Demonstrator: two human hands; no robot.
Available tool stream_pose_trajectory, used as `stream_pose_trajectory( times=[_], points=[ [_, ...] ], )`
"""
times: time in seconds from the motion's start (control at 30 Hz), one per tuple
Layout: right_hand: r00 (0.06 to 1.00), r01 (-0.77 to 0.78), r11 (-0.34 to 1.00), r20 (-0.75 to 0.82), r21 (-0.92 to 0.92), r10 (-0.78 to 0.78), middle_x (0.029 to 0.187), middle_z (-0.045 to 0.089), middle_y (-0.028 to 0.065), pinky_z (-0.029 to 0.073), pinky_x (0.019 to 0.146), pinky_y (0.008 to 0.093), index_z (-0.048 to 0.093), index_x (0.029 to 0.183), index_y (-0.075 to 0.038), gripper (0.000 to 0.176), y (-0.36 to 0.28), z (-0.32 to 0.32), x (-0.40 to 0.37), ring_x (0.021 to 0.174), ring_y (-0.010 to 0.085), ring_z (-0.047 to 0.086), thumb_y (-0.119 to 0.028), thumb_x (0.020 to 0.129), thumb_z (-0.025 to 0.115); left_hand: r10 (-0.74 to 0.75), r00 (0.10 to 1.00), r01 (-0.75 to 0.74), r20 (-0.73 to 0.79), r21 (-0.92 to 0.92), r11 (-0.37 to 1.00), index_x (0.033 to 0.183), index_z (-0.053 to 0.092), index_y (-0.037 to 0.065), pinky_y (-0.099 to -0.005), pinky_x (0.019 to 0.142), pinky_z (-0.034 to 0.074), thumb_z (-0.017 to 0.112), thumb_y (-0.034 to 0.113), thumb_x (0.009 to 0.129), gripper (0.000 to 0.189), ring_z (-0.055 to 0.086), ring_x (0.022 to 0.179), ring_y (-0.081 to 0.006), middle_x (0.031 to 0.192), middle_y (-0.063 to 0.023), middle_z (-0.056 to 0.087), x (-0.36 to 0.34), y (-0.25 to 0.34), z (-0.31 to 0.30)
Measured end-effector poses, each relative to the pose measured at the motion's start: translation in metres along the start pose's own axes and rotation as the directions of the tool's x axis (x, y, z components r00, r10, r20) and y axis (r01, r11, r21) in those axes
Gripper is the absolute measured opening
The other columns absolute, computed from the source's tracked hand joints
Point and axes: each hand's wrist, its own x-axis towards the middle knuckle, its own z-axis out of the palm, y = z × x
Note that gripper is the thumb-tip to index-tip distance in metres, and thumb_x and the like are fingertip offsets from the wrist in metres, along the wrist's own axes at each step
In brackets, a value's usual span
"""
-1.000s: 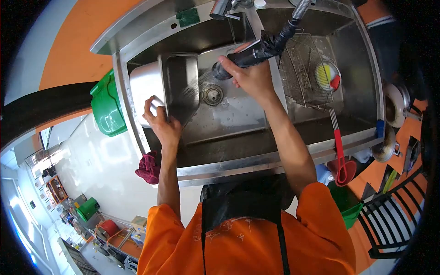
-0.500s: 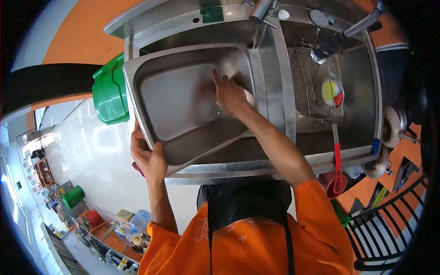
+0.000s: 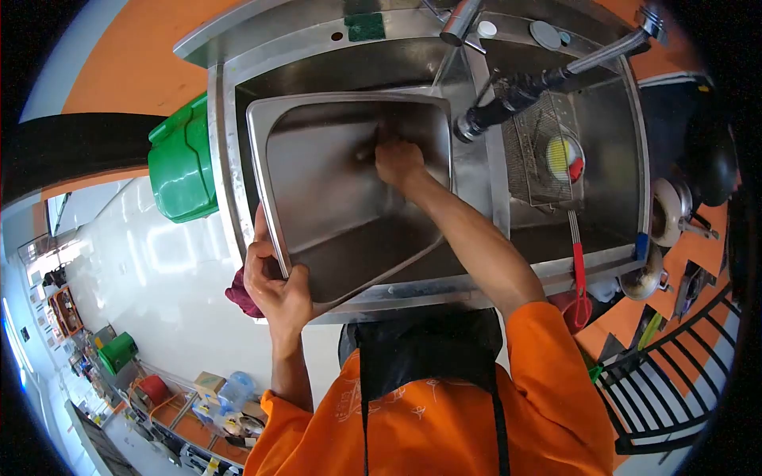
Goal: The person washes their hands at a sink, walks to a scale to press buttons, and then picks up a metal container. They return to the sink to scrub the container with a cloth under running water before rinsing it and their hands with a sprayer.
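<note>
A deep rectangular stainless steel pan is tilted over the left sink basin. My left hand grips its lower left rim, thumb on the inner side and fingers around the outside. Inside the pan, my right hand is closed near the upper right of the bottom. Its fingertips are hidden, and whatever it may hold does not show clearly. A dark red cloth hangs at the sink's front edge beside my left hand.
A black spray nozzle on a hose hangs over the divider, right of the pan. In the right basin lie a wire fry basket with a red handle and a bowl with a yellow sponge. A green bin stands left; a faucet is behind.
The pan has shifted right and tilted more. My right hand has gone from an extended index finger to curled fingers. The spray nozzle has swung left to the divider.
</note>
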Motion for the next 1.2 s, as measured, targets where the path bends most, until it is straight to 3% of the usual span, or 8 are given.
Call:
stream_pose_trajectory(
  times=[0.13, 0.43, 0.53, 0.63, 0.8, 0.97, 1.1, 1.2],
  points=[
    [0.953, 0.124, 0.984, -0.263, -0.124, -0.153, 0.096, 0.062, 0.0205, 0.052, 0.072, 0.0404, 0.058, 0.102, 0.003, 0.031, 0.009, 0.005, -0.013, 0.086, 0.0329, 0.063, -0.013, 0.078, 0.049, 0.019, 1.0, -0.02, 0.019, 0.027, 0.999, 0.075, 0.041, 0.003, -0.0328, 0.094, 0.038, 0.041, -0.013, 0.055, 0.025, 0.046, 0.119, -0.0297, 0.135, -0.0233, 0.038, -0.004, -0.003, 0.001],
    [0.989, 0.147, 0.973, 0.018, -0.18, -0.146, 0.101, 0.062, 0.0164, 0.05, 0.079, 0.0405, 0.06, 0.106, -0.005, 0.03, 0.023, 0.009, -0.015, 0.092, 0.0285, 0.061, -0.021, 0.082, 0.049, -0.004, 0.998, 0.001, 0.068, 0.044, 0.999, 0.074, 0.04, 0.002, -0.0335, 0.097, 0.034, 0.042, -0.013, 0.056, 0.024, 0.038, 0.126, -0.032, 0.136, -0.0236, 0.037, -0.011, -0.003, 0.01],
    [0.864, 0.099, 0.969, -0.464, -0.225, -0.197, 0.094, 0.062, 0.0191, 0.053, 0.07, 0.041, 0.059, 0.102, 0.002, 0.031, 0.027, 0.043, -0.01, 0.085, 0.0318, 0.063, -0.016, 0.078, 0.05, 0.091, 0.992, -0.094, 0.088, 0.031, 0.995, 0.075, 0.04, 0.002, -0.034, 0.1, 0.03, 0.042, -0.013, 0.058, 0.023, 0.034, 0.128, -0.0345, 0.135, -0.0245, 0.037, -0.011, 0.005, 0.019],
    [0.944, 0.017, 0.995, -0.331, 0.098, 0.016, 0.098, 0.061, 0.0197, 0.052, 0.073, 0.0434, 0.057, 0.109, 0.002, 0.036, 0.017, 0.021, -0.014, 0.085, 0.0327, 0.063, -0.015, 0.078, 0.049, 0.168, 0.983, -0.172, 0.076, 0.042, 0.984, 0.075, 0.039, 0.001, -0.0332, 0.1, 0.029, 0.042, -0.013, 0.058, 0.022, 0.034, 0.128, -0.0342, 0.136, -0.0248, 0.036, -0.01, -0.001, 0.021],
    [0.976, 0.062, 0.993, -0.201, -0.098, -0.081, 0.096, 0.062, 0.0198, 0.05, 0.076, 0.0449, 0.06, 0.101, -0.001, 0.029, 0.038, 0.063, 0.002, 0.086, 0.0349, 0.061, -0.015, 0.08, 0.047, 0.078, 0.994, -0.086, 0.07, 0.113, 0.99, 0.076, 0.037, 0.002, -0.0301, 0.093, 0.035, 0.043, -0.013, 0.057, 0.024, 0.046, 0.117, -0.0257, 0.135, -0.0228, 0.039, -0.018, -0.014, 0.023],
    [0.983, 0.169, 0.913, 0.002, 0.372, -0.183, 0.085, 0.063, 0.0182, 0.048, 0.078, 0.0395, 0.063, 0.091, 0.002, 0.024, 0.068, 0.011, -0.071, 0.081, 0.0306, 0.061, -0.017, 0.081, 0.053, 0.281, 0.958, -0.285, 0.052, 0.215, 0.934, 0.078, 0.039, 0.002, -0.0316, 0.091, 0.038, 0.044, -0.011, 0.056, 0.026, 0.054, 0.105, -0.0281, 0.133, -0.0181, 0.043, -0.018, -0.03, 0.049],
    [0.902, 0.219, 0.585, 0.066, 0.781, -0.426, 0.085, 0.065, 0.0109, 0.048, 0.079, 0.0275, 0.059, 0.105, 0.003, 0.033, 0.174, -0.068, -0.174, 0.083, 0.0164, 0.062, -0.025, 0.088, 0.056, 0.408, 0.871, -0.491, 0.274, 0.474, 0.731, 0.08, 0.048, -0.001, -0.0618, 0.102, 0.012, 0.045, -0.011, 0.055, 0.027, 0.025, 0.131, -0.0397, 0.132, -0.0147, 0.041, -0.016, -0.05, 0.07],
    [0.993, -0.116, 0.286, 0.101, 0.951, 0.065, 0.079, 0.065, 0.0085, 0.052, 0.065, 0.0254, 0.061, 0.103, 0.0, 0.027, 0.28, -0.103, -0.211, 0.071, 0.0134, 0.063, -0.022, 0.088, 0.054, 0.378, 0.84, -0.542, 0.389, 0.588, 0.6, 0.084, 0.053, -0.001, -0.0692, 0.098, 0.003, 0.047, -0.01, 0.056, 0.03, 0.022, 0.131, -0.0415, 0.134, -0.0146, 0.038, -0.013, -0.072, 0.095]
  ],
)
